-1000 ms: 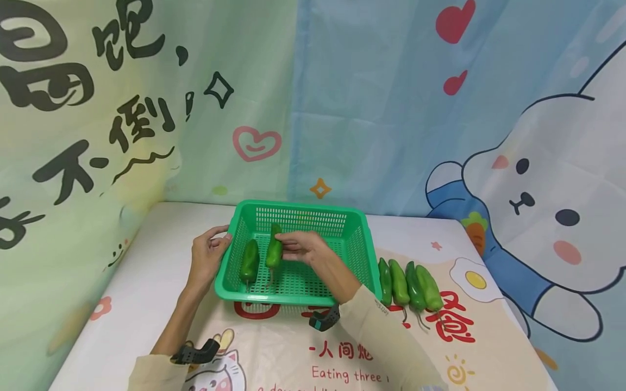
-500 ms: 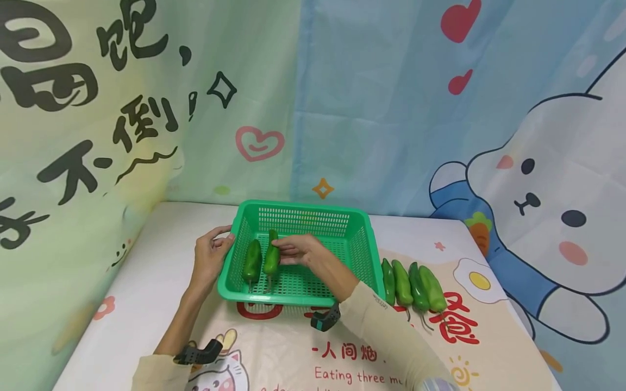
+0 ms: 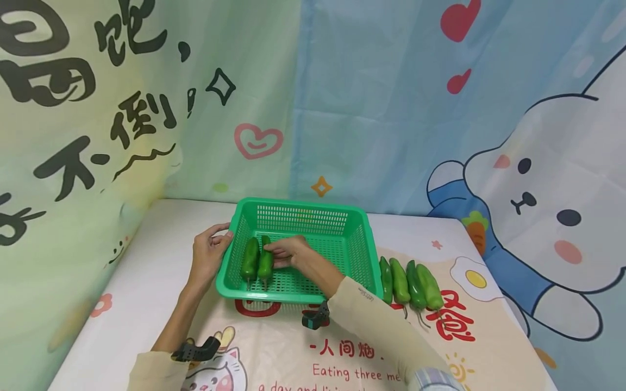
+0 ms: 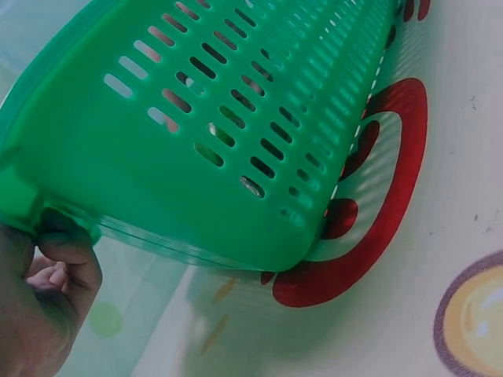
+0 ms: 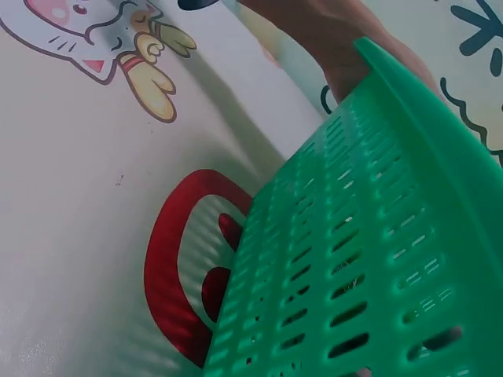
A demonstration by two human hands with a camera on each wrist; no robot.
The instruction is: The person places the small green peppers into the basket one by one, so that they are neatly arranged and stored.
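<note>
A green slotted plastic basket [image 3: 303, 298] stands on the table in the head view. My left hand [image 3: 207, 255] grips its left rim, thumb and fingers bent at the edge; the left wrist view also has this left hand [image 4: 55, 298] at the basket's rim. Inside, my right hand [image 3: 293, 254] holds a long green pepper [image 3: 265, 269] by its side, thumb and fingers on it. Another green pepper [image 3: 250, 259] lies close to the left of it, stem toward me. In the right wrist view the slotted basket wall [image 5: 346, 236] hides my right hand and the peppers.
Several more green peppers [image 3: 400, 283] lie side by side on the table just right of the basket, stems toward me. A printed cloth [image 3: 352, 326] covers the tabletop. Printed curtains [image 3: 362, 108] hang behind and at the sides.
My right hand has moved left and slightly lower with its pepper, bringing it next to the other pepper in the basket. My left hand stays on the rim.
</note>
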